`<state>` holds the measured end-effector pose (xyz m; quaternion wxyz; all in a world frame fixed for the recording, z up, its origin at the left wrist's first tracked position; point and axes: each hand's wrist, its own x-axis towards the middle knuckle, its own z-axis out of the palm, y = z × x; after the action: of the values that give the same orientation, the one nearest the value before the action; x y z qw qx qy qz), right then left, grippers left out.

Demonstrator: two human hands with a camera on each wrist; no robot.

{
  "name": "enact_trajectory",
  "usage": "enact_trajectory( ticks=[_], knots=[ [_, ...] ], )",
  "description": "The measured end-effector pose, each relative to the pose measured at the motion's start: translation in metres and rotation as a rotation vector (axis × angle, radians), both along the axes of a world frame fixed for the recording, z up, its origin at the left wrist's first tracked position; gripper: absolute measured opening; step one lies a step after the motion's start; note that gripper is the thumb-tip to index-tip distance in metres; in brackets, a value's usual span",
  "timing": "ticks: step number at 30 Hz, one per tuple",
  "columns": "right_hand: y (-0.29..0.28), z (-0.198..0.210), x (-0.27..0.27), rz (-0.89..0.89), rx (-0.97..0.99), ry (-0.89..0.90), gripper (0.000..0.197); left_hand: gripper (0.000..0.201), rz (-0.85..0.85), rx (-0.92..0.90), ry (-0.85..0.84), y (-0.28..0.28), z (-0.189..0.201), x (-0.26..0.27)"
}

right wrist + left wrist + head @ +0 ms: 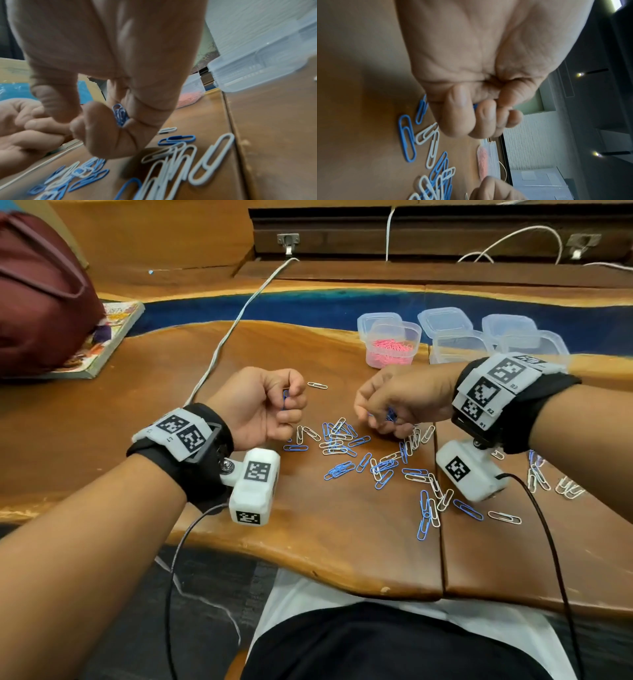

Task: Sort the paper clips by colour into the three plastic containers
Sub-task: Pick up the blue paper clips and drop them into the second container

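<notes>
- Head view: maroon bag (pixel 37 292) on a magazine (pixel 102 344) at far left of the worktop (pixel 308 535); white cable (pixel 236 323) crosses behind.
- Pink-clip container (pixel 390 344) holds pink clips; two clear containers (pixel 459 347) beside it, contents not discernible.
- Left hand (pixel 260 405) curled, gripping blue clips (pixel 285 400).
- Right hand (pixel 394 402) pinching a blue bunch (pixel 120 115).
- Loose blue and white clips (pixel 376 467) scattered between and right of the hands.
</notes>
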<state>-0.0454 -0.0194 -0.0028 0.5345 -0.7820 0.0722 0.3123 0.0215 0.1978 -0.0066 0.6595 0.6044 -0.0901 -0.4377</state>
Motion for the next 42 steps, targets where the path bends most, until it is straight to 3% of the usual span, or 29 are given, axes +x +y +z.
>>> enact_trajectory(
  ticks=[2,3,6,7,10,15,19,24,27,30,35,40,42],
  knots=[
    [0.002,0.001,-0.002,0.052,-0.136,-0.038,0.003,0.016,0.008,0.091,0.002,0.004,0.000,-0.001],
    [0.001,-0.001,-0.001,0.106,-0.263,-0.101,0.012,0.018,-0.008,0.188,-0.112,0.006,0.000,-0.003],
    [0.002,-0.005,-0.002,0.258,-0.498,-0.278,0.024,0.018,-0.229,0.623,-0.822,0.007,-0.002,-0.011],
    [0.003,-0.006,-0.003,0.272,-0.519,-0.313,0.023,0.014,-0.307,0.719,-0.981,0.007,-0.003,-0.014],
    [0.006,-0.009,-0.004,0.297,-0.607,-0.408,0.021,0.011,-0.395,0.854,-1.100,0.009,-0.007,-0.017],
    [0.013,-0.008,-0.005,0.394,-0.737,-0.440,0.017,0.011,-0.454,0.919,-1.184,0.010,-0.007,-0.020],
    [0.019,-0.005,-0.009,0.458,-0.773,-0.420,0.016,0.015,-0.430,0.858,-1.123,0.010,-0.009,-0.030],
    [0.021,-0.004,-0.012,0.511,-0.797,-0.377,0.015,0.013,-0.164,0.542,-0.550,0.000,-0.001,-0.037],
    [0.020,-0.007,-0.014,0.528,-0.815,-0.361,0.021,0.028,-0.055,0.368,-0.338,-0.006,0.001,-0.042],
    [0.019,-0.007,-0.014,0.514,-0.817,-0.392,0.027,0.034,-0.036,0.316,-0.280,-0.011,-0.001,-0.045],
    [0.011,0.001,-0.014,0.413,-0.777,-0.428,0.014,0.034,-0.097,0.366,-0.248,-0.018,-0.008,-0.051],
    [0.004,0.001,-0.014,0.375,-0.751,-0.455,0.005,0.020,-0.165,0.493,-0.231,-0.025,-0.005,-0.054],
    [0.002,-0.001,-0.014,0.382,-0.732,-0.462,0.005,0.020,-0.194,0.589,-0.326,-0.030,-0.005,-0.057]
  ],
)
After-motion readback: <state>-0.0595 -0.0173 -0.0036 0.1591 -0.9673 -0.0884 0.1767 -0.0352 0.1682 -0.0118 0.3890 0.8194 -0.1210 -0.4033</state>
